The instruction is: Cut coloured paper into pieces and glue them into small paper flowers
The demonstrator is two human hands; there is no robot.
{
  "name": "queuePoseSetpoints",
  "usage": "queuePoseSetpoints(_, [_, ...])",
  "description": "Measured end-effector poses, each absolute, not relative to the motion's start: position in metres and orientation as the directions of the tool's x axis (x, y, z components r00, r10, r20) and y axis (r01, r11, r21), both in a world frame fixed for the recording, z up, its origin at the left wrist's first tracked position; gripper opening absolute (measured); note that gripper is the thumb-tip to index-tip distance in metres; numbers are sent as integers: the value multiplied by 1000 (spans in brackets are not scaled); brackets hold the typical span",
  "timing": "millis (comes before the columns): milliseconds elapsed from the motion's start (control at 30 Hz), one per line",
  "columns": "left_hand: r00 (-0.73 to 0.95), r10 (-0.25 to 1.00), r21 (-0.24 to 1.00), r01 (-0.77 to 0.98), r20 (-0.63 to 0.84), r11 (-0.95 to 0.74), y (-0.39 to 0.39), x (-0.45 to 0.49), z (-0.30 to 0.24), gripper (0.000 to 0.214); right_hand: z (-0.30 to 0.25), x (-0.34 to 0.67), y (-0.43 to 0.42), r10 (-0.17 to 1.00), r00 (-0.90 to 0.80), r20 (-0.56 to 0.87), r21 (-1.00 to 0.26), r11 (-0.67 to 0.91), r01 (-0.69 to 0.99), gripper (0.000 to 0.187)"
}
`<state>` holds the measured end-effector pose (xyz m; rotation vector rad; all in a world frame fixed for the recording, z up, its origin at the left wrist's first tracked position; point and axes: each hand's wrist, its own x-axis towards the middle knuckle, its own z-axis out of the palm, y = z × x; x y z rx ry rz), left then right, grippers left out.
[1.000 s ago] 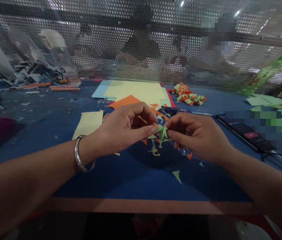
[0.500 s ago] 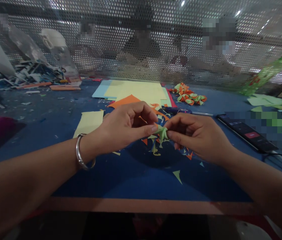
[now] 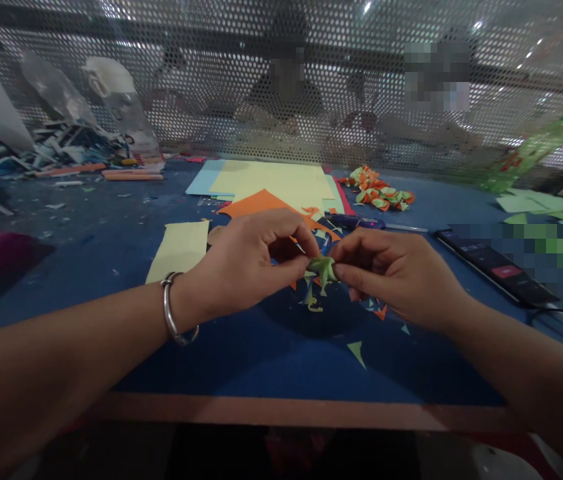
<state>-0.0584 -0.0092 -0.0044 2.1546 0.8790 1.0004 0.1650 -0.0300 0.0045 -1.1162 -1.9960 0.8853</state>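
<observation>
Between my two hands is a small folded green paper piece (image 3: 323, 268), shaped like a little flower. My left hand (image 3: 256, 263) pinches its left side between thumb and fingers. At its right side, the thumb and fingertips of my right hand (image 3: 396, 273) are closed on it. Beneath lie paper scraps in orange and green, one a pale green triangle (image 3: 358, 353) nearer the table's front edge. Behind my hands rest an orange paper sheet (image 3: 256, 200) and a purple tool (image 3: 354, 221) with a thin metal shaft.
Large yellow paper sheets (image 3: 271, 177) lie at the back, beside a pile of orange and green paper flowers (image 3: 384, 197). A yellow paper piece (image 3: 181, 247) is at left. A phone (image 3: 496, 267) with a cable lies right. Bottles (image 3: 126, 113) stand before a perforated metal panel (image 3: 201, 87).
My left hand has shifted slightly right and its fingertips have closed in on the green paper, which looks more gathered. My right hand has hardly moved.
</observation>
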Motion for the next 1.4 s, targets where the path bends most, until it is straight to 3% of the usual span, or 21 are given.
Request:
queuePoseSetpoints(500, [557,806,893,236,199,-384,-14,-53,1,12,4,165,-30,895,-389,219,-831,380,406,1])
queuePoseSetpoints(667, [562,806,913,203,188,-355,-12,-52,-1,19,5,164,-32,899,-378,220,-842,370,392,2])
queuePoseSetpoints(1100, [571,793,905,191,212,-380,-10,-53,-1,10,2,168,-31,898,-365,244,-828,389,403,2])
queuePoseSetpoints(1400, [481,835,864,262,269,-429,-9,-46,-11,3,-3,166,-28,871,-413,266,-759,454,467,3])
